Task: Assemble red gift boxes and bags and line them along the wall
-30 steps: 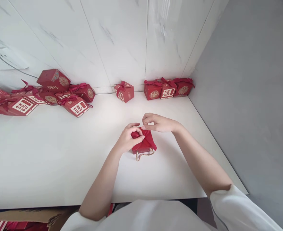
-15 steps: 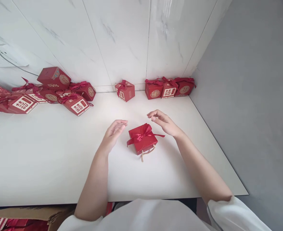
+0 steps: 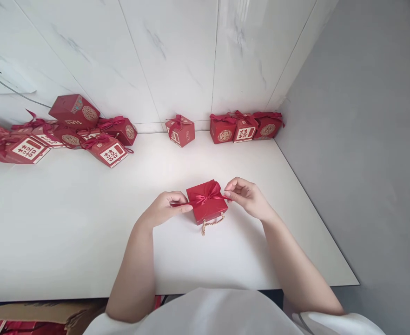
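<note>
Red box (image 3: 209, 211) closed, contents hidden — left hand (image 3: 163, 208), right hand (image 3: 247, 198): grip pinching ribbon (image 3: 212, 190) tails.

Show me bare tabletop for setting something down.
Bare: the white tabletop left of the left hand, and the strip between the rope-handled box and the lone box behind. Crowded: the back left, with its piled boxes.

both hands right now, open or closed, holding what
Left hand: closed, pinching the left ribbon tail of the bow on the red box.
Right hand: closed, pinching the right ribbon tail between thumb and fingers.
</note>
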`<move>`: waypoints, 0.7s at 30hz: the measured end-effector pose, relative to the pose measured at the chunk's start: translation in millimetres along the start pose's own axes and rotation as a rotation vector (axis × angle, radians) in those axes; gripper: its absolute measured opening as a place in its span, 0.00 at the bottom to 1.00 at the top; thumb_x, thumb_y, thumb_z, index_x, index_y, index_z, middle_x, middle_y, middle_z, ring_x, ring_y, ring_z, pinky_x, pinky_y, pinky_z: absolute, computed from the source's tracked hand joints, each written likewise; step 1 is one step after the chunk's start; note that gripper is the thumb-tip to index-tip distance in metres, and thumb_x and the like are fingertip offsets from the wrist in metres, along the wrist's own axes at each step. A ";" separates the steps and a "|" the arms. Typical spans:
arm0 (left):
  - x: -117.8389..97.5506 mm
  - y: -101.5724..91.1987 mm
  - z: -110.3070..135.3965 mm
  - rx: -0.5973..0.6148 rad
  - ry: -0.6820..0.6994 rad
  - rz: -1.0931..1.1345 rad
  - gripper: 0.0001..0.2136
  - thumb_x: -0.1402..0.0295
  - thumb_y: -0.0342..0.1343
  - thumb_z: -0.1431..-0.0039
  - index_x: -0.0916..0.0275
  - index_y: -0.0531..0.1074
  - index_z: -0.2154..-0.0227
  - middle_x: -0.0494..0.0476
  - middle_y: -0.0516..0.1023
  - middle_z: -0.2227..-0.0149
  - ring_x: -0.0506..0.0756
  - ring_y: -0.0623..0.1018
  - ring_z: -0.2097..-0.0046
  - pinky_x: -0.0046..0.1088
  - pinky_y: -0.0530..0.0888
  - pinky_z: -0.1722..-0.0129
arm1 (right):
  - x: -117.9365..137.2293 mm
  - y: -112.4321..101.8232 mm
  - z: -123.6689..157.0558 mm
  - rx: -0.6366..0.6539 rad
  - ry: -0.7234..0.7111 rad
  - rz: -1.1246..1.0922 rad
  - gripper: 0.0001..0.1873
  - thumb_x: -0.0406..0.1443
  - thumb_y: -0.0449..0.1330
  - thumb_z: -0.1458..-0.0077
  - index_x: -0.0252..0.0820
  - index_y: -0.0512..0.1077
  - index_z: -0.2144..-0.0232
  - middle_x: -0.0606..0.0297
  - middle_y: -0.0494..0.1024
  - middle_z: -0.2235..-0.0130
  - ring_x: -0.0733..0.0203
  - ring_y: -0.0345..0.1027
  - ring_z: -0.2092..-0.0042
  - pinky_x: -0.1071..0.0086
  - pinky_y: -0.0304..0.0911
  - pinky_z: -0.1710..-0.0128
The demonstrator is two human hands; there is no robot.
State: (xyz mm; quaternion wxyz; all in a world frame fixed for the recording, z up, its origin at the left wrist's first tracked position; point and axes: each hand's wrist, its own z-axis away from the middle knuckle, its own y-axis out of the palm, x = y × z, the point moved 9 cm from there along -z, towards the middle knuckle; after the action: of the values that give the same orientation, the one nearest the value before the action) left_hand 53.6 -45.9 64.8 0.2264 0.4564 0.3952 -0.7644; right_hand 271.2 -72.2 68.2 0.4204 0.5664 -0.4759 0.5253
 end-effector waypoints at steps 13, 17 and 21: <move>13.0 -35.1 18.9 0.003 0.002 0.225 0.15 0.58 0.56 0.41 0.61 0.80 0.76 0.57 0.80 0.75 0.55 0.77 0.69 0.32 0.71 0.62 | -23.8 -16.3 -5.3 -0.084 0.126 -0.084 0.16 0.46 0.68 0.49 0.42 0.70 0.69 0.69 0.70 0.72 0.66 0.63 0.72 0.67 0.61 0.67; 13.3 -31.4 30.1 0.182 0.049 0.133 0.15 0.57 0.56 0.42 0.61 0.82 0.71 0.61 0.82 0.73 0.59 0.79 0.68 0.33 0.71 0.65 | -25.8 -15.1 -6.2 -0.072 0.137 -0.072 0.17 0.47 0.68 0.50 0.42 0.70 0.69 0.67 0.71 0.71 0.65 0.63 0.71 0.66 0.61 0.67; 12.5 -26.8 35.5 0.271 0.068 0.140 0.14 0.58 0.56 0.42 0.61 0.83 0.68 0.63 0.83 0.69 0.60 0.80 0.66 0.35 0.73 0.63 | -26.5 -15.8 -6.4 -0.074 0.141 -0.069 0.16 0.47 0.67 0.49 0.41 0.71 0.69 0.68 0.71 0.71 0.65 0.63 0.70 0.67 0.61 0.66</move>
State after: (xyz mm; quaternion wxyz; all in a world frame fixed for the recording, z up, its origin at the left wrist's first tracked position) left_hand 10.2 -58.8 74.1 0.2021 0.5349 0.2632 -0.7771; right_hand 285.6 -60.3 42.7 0.4915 0.5281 -0.4445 0.5310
